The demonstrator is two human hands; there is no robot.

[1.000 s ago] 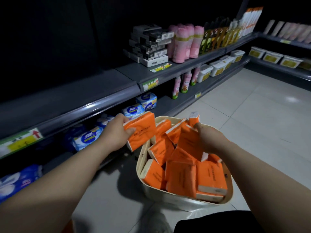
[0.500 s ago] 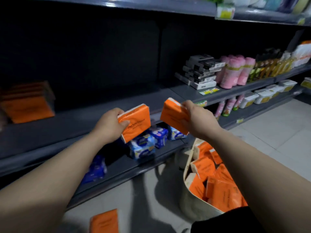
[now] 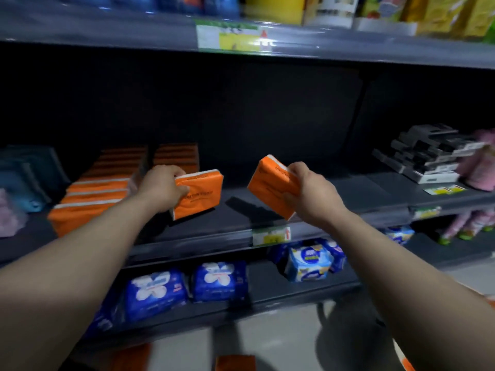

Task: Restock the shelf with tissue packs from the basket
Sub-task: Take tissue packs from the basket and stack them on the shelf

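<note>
My left hand (image 3: 160, 187) grips an orange tissue pack (image 3: 201, 196), held upright just above the dark middle shelf (image 3: 235, 215). My right hand (image 3: 308, 191) holds a second orange tissue pack (image 3: 270, 180), tilted, over the shelf's front part. To the left on the same shelf stands a row of orange tissue packs (image 3: 93, 194), with another stack (image 3: 176, 155) behind it. The basket is out of view; only an orange sliver shows at the lower right edge.
Blue wrapped packs (image 3: 219, 279) lie on the lower shelf. Black and white boxes (image 3: 431, 153) and pink items (image 3: 482, 167) sit at the right of the middle shelf. Two orange packs (image 3: 233, 362) lie on the tiled floor. The upper shelf edge (image 3: 348, 46) overhangs.
Both hands rose from the basket to the middle shelf, each carrying an orange pack. The view swung up and left, and the basket left the frame.
</note>
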